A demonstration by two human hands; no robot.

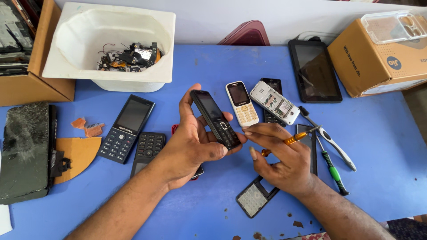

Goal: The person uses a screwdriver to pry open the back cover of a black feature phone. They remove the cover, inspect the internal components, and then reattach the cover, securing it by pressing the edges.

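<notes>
Where the blue table meets its left edge, you have a cracked dark slab of a device lying flat, with a tan semicircular card just beside it and two small orange scraps above that. Behind these stands a white tub holding a heap of loose phone parts. A dark keypad phone lies face up in front of the tub, and a separate black keypad piece lies just right of it.

Your left hand is closed around a black bar phone, thumb along its left edge and fingers wrapped behind; the phone is held tilted above the table, screen facing up toward you, near the table's middle.

Your right hand grips an orange-handled screwdriver between thumb and fingers, its index fingertip touching the lower corner of the held phone. Under this hand lies a dark phone frame with a pale keypad opening.

Behind, a white keypad phone and an opened white phone back lie side by side. Right of your hand: a white-handled tool and a green-handled screwdriver. Farther back sit a black tablet and a cardboard box topped with a clear phone case.
</notes>
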